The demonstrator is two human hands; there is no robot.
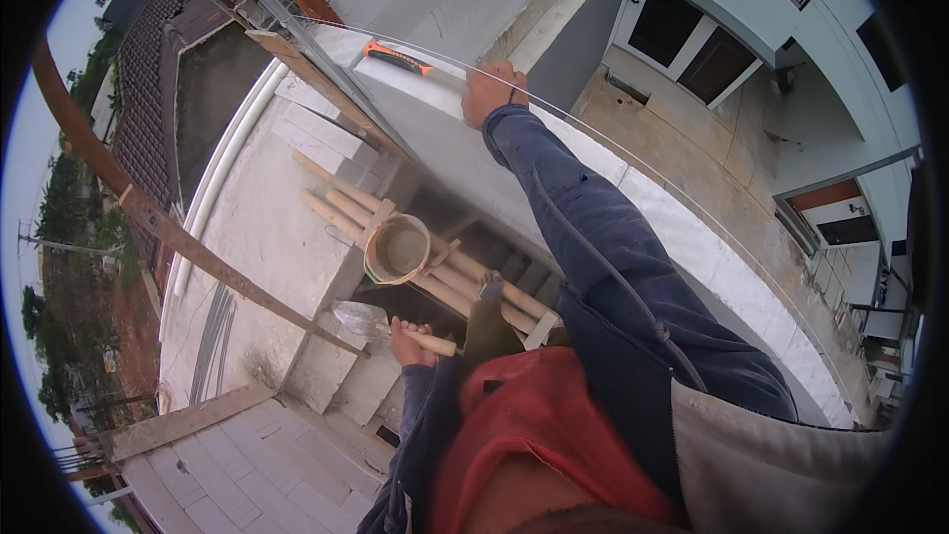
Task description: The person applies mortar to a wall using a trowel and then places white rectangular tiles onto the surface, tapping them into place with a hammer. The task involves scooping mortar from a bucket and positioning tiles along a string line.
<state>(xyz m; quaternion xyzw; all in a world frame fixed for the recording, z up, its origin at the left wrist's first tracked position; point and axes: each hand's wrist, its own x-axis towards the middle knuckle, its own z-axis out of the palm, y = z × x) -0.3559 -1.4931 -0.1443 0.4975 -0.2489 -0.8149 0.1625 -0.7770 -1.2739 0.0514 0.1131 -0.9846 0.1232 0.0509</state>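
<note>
My left hand (410, 344) is closed around a trowel (364, 318), holding it low in front of my body. The trowel has a pale wooden handle, and its metal blade points left, with grey residue on it. My right arm reaches out to the top of a pale block wall (633, 183), where my right hand (492, 94) sits with curled fingers beside a thin taut string (583, 122). What those fingers grip, if anything, is hidden. Left of that hand, an orange-and-black handled tool (397, 59) lies on the wall top. A bucket (397, 248) with grey contents stands on wooden poles (465, 277).
The poles span a dark stairwell (504, 257), and one of my feet (489, 292) is on them. A curved rusty metal bar (188, 242) crosses the left side. Beyond the wall lies a lower paved yard (682, 143). Concrete steps (341, 376) are at lower left.
</note>
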